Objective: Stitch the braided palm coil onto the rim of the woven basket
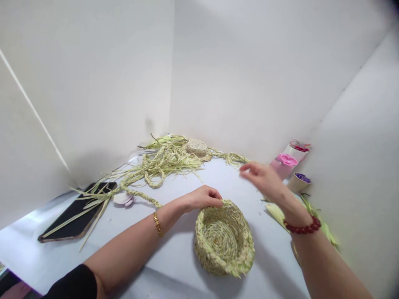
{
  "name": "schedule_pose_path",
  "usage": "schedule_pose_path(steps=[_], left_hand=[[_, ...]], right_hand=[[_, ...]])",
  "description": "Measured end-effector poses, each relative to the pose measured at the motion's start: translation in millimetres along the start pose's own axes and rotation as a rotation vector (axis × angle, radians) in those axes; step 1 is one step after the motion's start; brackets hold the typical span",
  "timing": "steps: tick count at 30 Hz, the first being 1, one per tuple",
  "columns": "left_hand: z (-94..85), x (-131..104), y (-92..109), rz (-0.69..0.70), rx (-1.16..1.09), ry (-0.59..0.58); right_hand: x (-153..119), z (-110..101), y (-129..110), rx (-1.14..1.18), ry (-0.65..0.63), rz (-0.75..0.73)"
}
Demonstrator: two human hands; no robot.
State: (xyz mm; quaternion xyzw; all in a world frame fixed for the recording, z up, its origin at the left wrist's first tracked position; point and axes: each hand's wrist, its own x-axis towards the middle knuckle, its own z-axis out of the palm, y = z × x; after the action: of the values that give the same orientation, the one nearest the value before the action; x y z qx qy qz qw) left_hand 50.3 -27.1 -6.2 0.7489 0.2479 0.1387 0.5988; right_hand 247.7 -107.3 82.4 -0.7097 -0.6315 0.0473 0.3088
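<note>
1. The basket (222, 241) sat on the table (174, 255), its mouth upward; whether it was slightly tilted could not be told.
2. The left hand (204, 197) pinched the basket's far rim, thumb and fingertips narrowed on the weave; its wrist lay to the left of the basket.
3. The right hand (264, 178) hung in the air beyond and to the right of the basket, apart from it; its fingers were bunched close and blurred, so whether they held anything fine could not be told.
4. The basket seemed light, rough rather than slippery, with walls firm enough to stand but likely to give under a squeeze; the leafy ends at its near rim looked the most easily frayed.
5. The far rim looked a sound place for a gentle pinch; spread fingers low around the wall would probably steady it with less bending.
6. Beyond the basket and to its left lay husks (174, 166) and a braid (145, 197); the phone (70, 220) lay well to its left, under loose strands.
</note>
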Motion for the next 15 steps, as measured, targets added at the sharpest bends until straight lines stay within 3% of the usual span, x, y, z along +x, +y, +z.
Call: schedule_pose_path(steps=[1, 3, 6, 10, 12, 15], left_hand=[[0.1, 0, 0, 0.009, 0.001, -0.003], [0.3, 0, -1, 0.024, 0.004, -0.002], [0.6, -1, -1, 0.024, 0.004, 0.005], [1.1, -1, -1, 0.013, -0.003, 0.008], [1.1, 0, -2, 0.01, -0.008, 0.002], [0.5, 1, -3, 0.004, 0.007, -0.006]], right_hand=[[-5, 14, 1, 0.045, -0.213, -0.033], [-13, 37, 4, 0.087, -0.44, -0.079], [-20, 56, 6, 0.039, -0.449, -0.116], [-18, 60, 7, -0.147, -0.293, -0.19], [-12, 56, 13, -0.314, -0.078, -0.105], [0, 45, 25, -0.591, 0.324, 0.177]])
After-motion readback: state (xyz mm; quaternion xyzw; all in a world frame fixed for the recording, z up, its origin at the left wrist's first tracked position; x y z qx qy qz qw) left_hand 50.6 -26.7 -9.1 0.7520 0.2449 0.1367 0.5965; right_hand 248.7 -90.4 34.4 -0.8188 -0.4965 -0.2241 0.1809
